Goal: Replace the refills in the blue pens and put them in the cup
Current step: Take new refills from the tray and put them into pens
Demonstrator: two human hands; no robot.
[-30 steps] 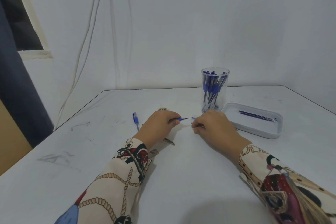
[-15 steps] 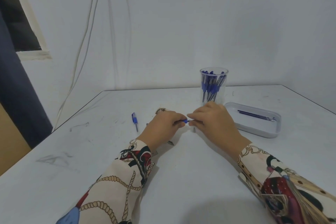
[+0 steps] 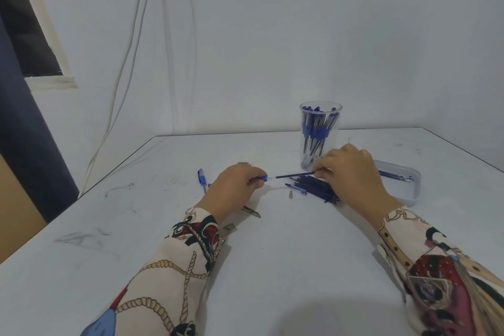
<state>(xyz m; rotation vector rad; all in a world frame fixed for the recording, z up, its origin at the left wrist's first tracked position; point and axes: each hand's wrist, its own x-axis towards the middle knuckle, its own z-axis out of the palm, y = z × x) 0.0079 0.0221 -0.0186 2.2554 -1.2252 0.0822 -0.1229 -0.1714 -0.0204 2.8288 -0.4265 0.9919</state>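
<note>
Bottom of frame: two patterned sleeves, left sleeve [image 3: 174, 267] lower left, right sleeve [image 3: 436, 262] lower right, both forearms reaching up toward frame centre over the white table [image 3: 272, 267]. Small metallic bits lie on the table just beside the left wrist [image 3: 252, 211]; too small to identify.

Centre: left hand [image 3: 234, 188] knuckles up, fingers curled round a pen barrel [image 3: 264, 178], only its blue-and-clear end showing past the fingers, pointing right. Right hand [image 3: 351, 172] right of centre, fingertips pinching the right end of a thin dark refill [image 3: 294, 175]. Refill lies nearly level, its left end at the barrel's mouth; whether it is inside the barrel, cannot tell.

Just below the refill, between the hands: a small grey pen tip cone [image 3: 291, 195] alone on the table, and a pile of dark blue refills [image 3: 316, 188] partly hidden under the right hand.

Left of the left hand: one blue pen [image 3: 201, 179] lying on the table, apart from the hand.

Right edge, behind the right hand: shallow clear tray [image 3: 409, 185] with a few thin refills [image 3: 395, 176] inside.

Further back, upper right of centre: clear cup [image 3: 320, 131] upright, holding many blue pens, standing just behind the right hand's fingers.

Far: white wall, cables [image 3: 128, 63] hanging down at upper left, dark window edge at far left.
</note>
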